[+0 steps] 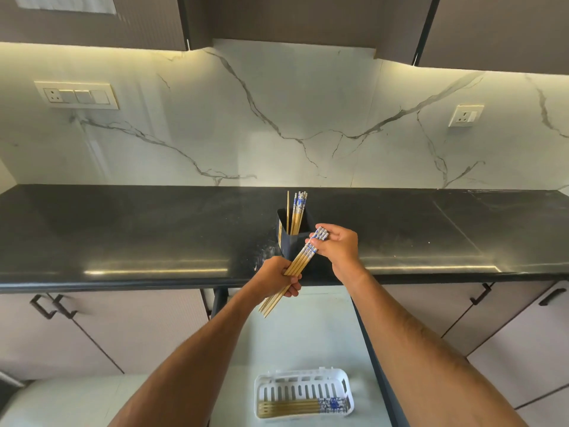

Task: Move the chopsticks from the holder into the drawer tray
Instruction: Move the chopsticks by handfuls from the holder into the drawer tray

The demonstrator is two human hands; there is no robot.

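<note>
Scene: A person stands at a dark counter (pixel 154 229) in a kitchen with a white marble-veined backsplash (pixel 277 118), both bare arms reaching forward over an open drawer (pixel 308 340).

Left hand: The left hand (pixel 278 280) is clenched around the plain wooden lower part of a bundle of chopsticks (pixel 297 266), whose narrow tips stick out below the fist toward the drawer.

Right hand: The right hand (pixel 337 249) grips the same bundle at its blue-and-white patterned top ends, fingers curled over them.

Bundle: Held by both hands, it slants from lower left to upper right in the air, just in front of the holder and above the counter's front edge.

Holder: A dark square holder (pixel 292 238) stands on the counter near its front edge, partly hidden by the hands; more chopsticks in the holder (pixel 298 212) stand upright, patterned ends up, with one thin plain stick beside them.

Tray: A white slotted tray (pixel 303 391) sits on the drawer floor close to the camera; a few chopsticks in the tray (pixel 303 407) lie flat along its near side, patterned ends to the right.

Surroundings: Wall sockets (pixel 77 95) are set into the backsplash, and pale cabinet doors with dark handles (pixel 54 305) flank the drawer.
</note>
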